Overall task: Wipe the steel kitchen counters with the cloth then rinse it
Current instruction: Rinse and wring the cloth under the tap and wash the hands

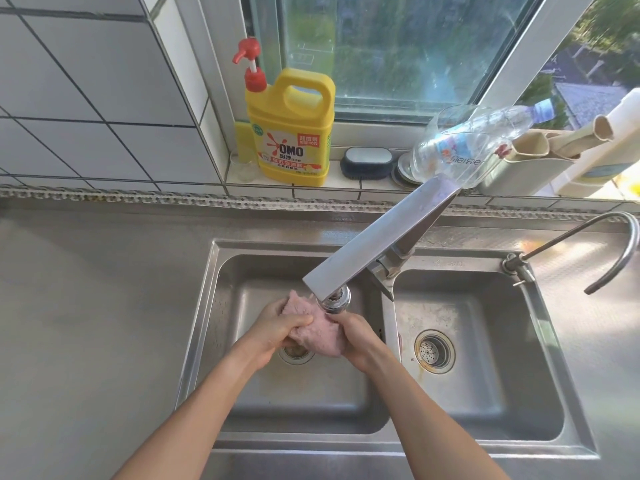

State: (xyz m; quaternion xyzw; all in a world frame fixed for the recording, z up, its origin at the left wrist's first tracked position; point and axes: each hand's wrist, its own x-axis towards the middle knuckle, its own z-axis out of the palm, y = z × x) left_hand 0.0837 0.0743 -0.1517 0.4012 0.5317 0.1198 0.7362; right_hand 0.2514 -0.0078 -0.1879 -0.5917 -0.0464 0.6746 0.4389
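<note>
Both forearms reach in from the bottom edge, and I see the left hand (277, 327) and right hand (356, 336) meeting over the left basin (242, 393) of the steel sink. My left fingers (299, 320) are curled round the pink cloth (320, 336), thumb across its top; the right hand grips the cloth's other side, fingers tucked into the folds. I hold the cloth bunched between them just under the tap (377, 251) nozzle, above the left drain (294, 353). I cannot tell whether water is running. To the right lies the second basin (485, 375) with its own strainer (434, 351), and a thin curved spout (620, 251) rises at the sink's far right corner. Steel bench (86, 306) spreads to the left. Beyond, on the tiled sill (346, 181), stand a yellow detergent jug (291, 133), a dark soap dish (367, 162) and a clear bottle (478, 140) lying tilted.
</note>
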